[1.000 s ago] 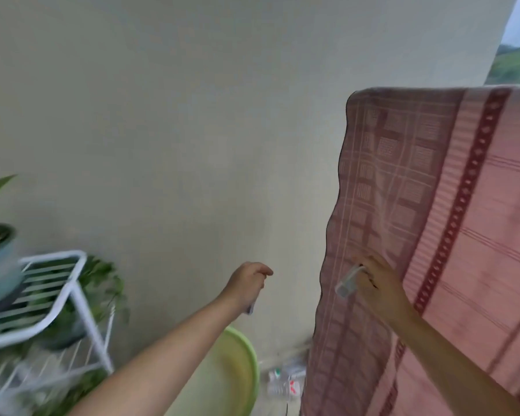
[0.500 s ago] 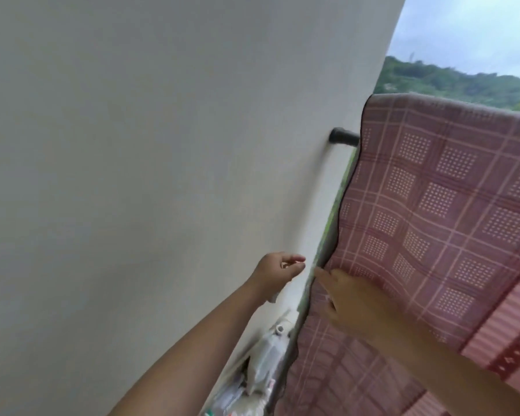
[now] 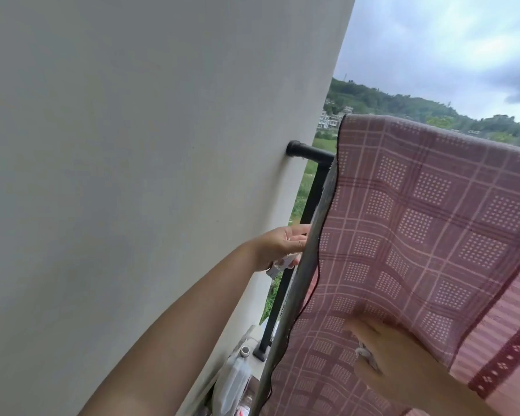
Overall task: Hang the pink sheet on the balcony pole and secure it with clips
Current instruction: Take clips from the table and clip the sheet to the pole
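Note:
The pink checked sheet [image 3: 433, 220] hangs draped over the black balcony pole [image 3: 309, 152], whose end meets the wall. My left hand [image 3: 278, 243] reaches to the sheet's left edge; its upper fingers stretch out to the hem and its lower fingers hold a white clip [image 3: 278, 265]. Lower down, my right hand [image 3: 385, 355] lies against the front of the sheet with a second white clip [image 3: 367, 357] held in its fingers. The sheet hides the rest of the pole.
A plain white wall [image 3: 132, 175] fills the left side. A black railing post [image 3: 282, 295] runs down behind the sheet's edge to a foot on the ledge. A plastic jug [image 3: 231, 382] stands at the bottom. Hills and sky lie beyond.
My left hand has moved right, from beside the wall to the sheet's edge. My right hand has slid lower on the sheet. The view has turned up and to the right.

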The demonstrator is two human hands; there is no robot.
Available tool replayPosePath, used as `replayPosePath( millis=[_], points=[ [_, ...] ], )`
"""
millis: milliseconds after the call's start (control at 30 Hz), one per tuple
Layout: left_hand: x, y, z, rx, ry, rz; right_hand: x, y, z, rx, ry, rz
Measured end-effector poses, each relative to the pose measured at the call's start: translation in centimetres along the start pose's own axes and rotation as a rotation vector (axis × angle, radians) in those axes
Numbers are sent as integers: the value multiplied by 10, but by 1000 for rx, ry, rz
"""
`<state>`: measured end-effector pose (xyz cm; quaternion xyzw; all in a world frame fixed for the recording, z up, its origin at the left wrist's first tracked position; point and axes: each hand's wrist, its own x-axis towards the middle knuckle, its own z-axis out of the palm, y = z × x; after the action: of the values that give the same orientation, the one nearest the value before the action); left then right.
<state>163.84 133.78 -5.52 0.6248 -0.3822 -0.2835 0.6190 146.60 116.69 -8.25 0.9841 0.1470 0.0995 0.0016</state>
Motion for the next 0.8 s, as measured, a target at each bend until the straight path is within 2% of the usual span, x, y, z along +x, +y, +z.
replayPosePath(
  millis=[33, 133, 233, 367, 467, 533, 633, 800],
  points=[
    [4, 2, -2, -10, -25, 8, -1, -1, -4, 1, -45, 35],
    [12, 1, -6, -33, -135, 3, 0, -6, -6, -16, -26, 44],
    [16, -5, 1, 55, 80, 13, 8, -13, -7, -17, 36, 32],
    [3, -8, 3, 176, 490, 188, 21, -22, -10, -56, 184, 22],
    [-16, -10, 6, 238, 684, 262, 27, -31, -11, -35, 247, 62],
    [-25, -19, 20, 307, 754, 275, 31, -35, -13, 4, 252, 56],
    [-29, -26, 44, 335, 811, 294, 32, -34, -17, 40, 177, 82],
    [-36, -17, 51, 398, 770, 336, 40, -26, -26, 30, 90, 104]
  ],
)
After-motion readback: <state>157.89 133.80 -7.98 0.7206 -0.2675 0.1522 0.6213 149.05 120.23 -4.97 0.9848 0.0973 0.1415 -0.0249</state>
